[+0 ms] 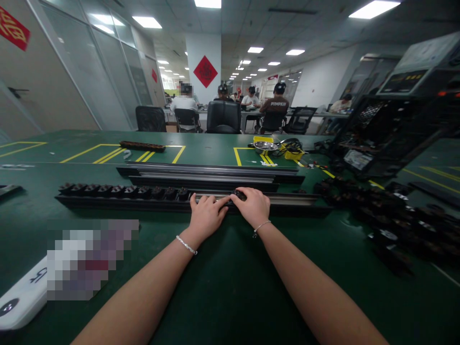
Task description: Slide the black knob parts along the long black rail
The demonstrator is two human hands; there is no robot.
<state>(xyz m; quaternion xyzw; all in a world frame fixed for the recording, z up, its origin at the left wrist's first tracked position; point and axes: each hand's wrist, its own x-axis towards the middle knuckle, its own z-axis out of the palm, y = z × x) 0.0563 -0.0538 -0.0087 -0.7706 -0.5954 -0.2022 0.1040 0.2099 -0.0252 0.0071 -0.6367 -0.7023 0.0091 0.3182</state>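
A long black rail (294,206) with a metallic inner channel lies crosswise on the green table. Along its left stretch sits a row of small black blocky parts (130,192). My left hand (207,214) rests on the rail's middle, fingers stretched out over the channel, the index pointing toward my right hand. Just to its right, my right hand (253,206) pinches a small black part (240,194) over the channel. Fingers hide most of that part, so I cannot tell whether it touches the channel.
Behind lie more black rails (215,171). To the right is a heap of black parts (391,225), with a dark equipment rack (377,115) beyond. A metal bowl (266,145) and cables (290,145) are farther back. A white object (25,297) lies front left. People sit in the background.
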